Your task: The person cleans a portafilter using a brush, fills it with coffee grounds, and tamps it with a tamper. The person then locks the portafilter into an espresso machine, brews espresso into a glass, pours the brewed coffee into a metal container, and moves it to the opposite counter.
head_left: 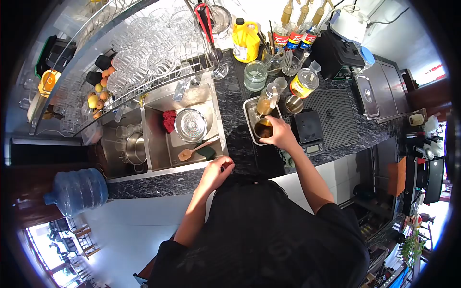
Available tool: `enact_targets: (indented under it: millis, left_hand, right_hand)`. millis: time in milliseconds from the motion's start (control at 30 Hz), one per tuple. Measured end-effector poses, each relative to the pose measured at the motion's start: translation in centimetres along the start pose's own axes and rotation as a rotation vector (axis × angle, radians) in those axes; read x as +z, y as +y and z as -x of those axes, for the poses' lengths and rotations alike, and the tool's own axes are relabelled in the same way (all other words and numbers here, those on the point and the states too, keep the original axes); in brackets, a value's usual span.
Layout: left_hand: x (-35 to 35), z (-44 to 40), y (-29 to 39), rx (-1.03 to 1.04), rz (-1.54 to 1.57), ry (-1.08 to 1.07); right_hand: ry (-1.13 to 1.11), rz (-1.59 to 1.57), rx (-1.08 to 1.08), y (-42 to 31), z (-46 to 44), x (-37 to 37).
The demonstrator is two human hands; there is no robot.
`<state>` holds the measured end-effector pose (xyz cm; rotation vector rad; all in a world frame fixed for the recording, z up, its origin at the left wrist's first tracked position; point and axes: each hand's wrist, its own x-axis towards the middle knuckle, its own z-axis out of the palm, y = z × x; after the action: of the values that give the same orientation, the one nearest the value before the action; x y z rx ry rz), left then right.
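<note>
My right hand [279, 134] is closed round a glass of dark liquid [263, 128] at the near end of a small metal tray [250, 109]. Another glass with brown contents [265, 104] stands at the tray's far end. My left hand [217, 172] is at the sink's front right corner, fingers curled; whether anything is in them is hidden. Inside the sink [161, 103] are a clear ribbed glass dish [190, 125], a red scrubber [169, 121], a wooden spoon [185, 154] and a dark green pad [207, 152].
Right of the tray are a black scale [308, 126], a metal cup [294, 104] and a yellow can [304, 83]. Behind stand a glass water jar [255, 76], a yellow jug [246, 41] and syrup bottles [295, 38]. A glass-filled rack [144, 89] overhangs the sink.
</note>
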<state>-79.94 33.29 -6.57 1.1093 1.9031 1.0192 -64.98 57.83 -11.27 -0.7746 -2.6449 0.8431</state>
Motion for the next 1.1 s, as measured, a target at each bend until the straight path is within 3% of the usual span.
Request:
enact_targets:
  millis: [167, 267, 467, 533, 600, 667, 1100]
  left_hand:
    - [0.1, 0.0, -0.3, 0.017, 0.015, 0.016]
    - [0.1, 0.0, -0.2, 0.009, 0.009, -0.001]
    - [-0.1, 0.0, 0.0, 0.002, 0.009, 0.007]
    - [0.0, -0.1, -0.2, 0.003, 0.017, 0.007]
    - [0.2, -0.2, -0.3, 0.022, 0.018, 0.015]
    - [0.2, -0.1, -0.4, 0.033, 0.016, 0.031]
    - [0.1, 0.0, -0.2, 0.027, -0.001, 0.017]
  right_hand:
    - [0.043, 0.054, 0.123, -0.3, -0.2, -0.1]
    - [-0.018, 0.056, 0.022, 0.3, -0.2, 0.0]
    - [0.042, 0.078, 0.098, -0.5, -0.4, -0.5]
    - [-0.036, 0.05, -0.006, -0.6, -0.5, -0.9]
    - [-0.067, 0.066, 0.04, -0.7, -0.1, -0.9]
    - [0.039, 0.044, 0.042, -0.1, -0.1, 0.1]
    - [-0.046, 0.076, 0.034, -0.5, -0.1, -0.7]
